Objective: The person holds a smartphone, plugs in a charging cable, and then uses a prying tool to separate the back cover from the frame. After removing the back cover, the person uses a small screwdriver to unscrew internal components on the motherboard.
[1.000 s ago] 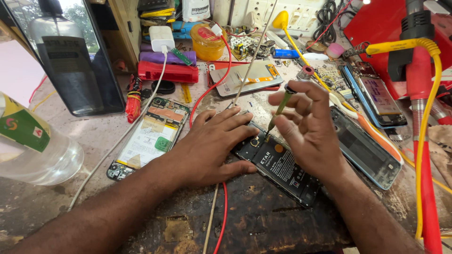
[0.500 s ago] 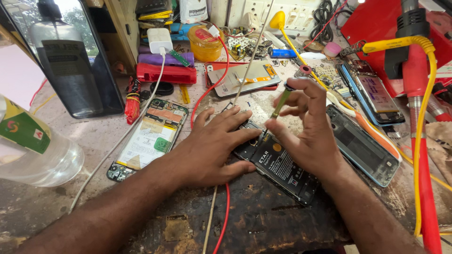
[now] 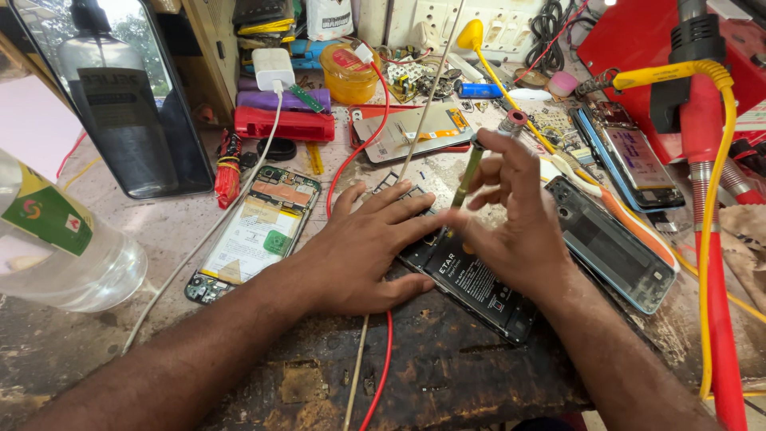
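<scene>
Since a second ago the right hand [image 3: 523,231] has curled in from splayed fingers and now pinches a thin green-handled screwdriver [image 3: 465,179] upright, tip down on the opened phone [image 3: 471,279] right below the grip. That pinch near the top of the handle looks like it's for twirling the tool while it stays planted. Left hand [image 3: 363,251] lies flat and open, fingers spread over the phone's upper end just left of the tip, pressing it to the worn wooden bench [image 3: 447,383] so it can't slide. Further left of the hands sits another opened phone [image 3: 255,231], and a red wire [image 3: 383,375] runs under the left palm
</scene>
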